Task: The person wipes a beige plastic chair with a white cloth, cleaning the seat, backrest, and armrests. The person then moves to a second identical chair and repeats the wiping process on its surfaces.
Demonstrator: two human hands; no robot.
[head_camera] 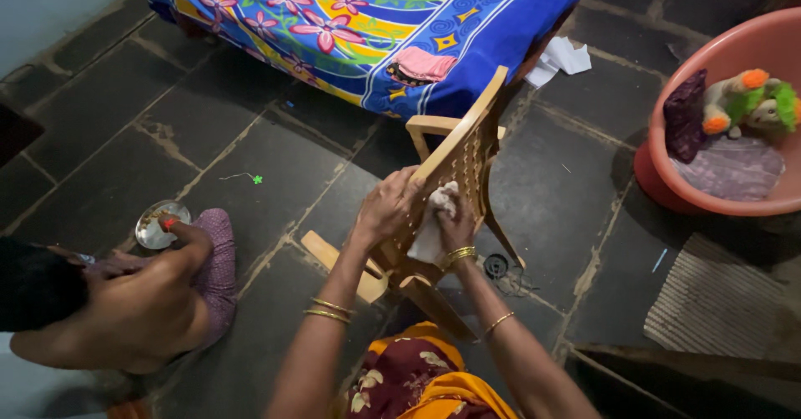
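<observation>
Chair: a tan plastic chair (463,156) lies tipped on its side at the middle of the view, its perforated lattice back turned to the person and its legs pointing to 7 and 5 o'clock.
Left hand: the left hand (385,208) lies on the lattice back at 9 o'clock from the cloth, fingers curled and pressed together over the chair edge.
Right hand: the right hand (457,229) presses a white crumpled cloth (434,227) against the lattice; the fingers are bent around the cloth and pinch it.
Bangles: thin gold metal bangles (460,256) sit on both wrists.
Floor: dark rough stone slabs (108,127) with pale joints.
Bed cover: a blue fabric with pink flowers and yellow bands (367,18) at 12 o'clock.
Tub: a round salmon plastic tub (659,169) at 2 o'clock holds a plush toy (751,98) and folded cloths.
Other person: at 8 o'clock a seated person (125,310) reaches into a small round steel plate (154,229).
Mat: a ribbed striped mat (717,302) at 4 o'clock.
</observation>
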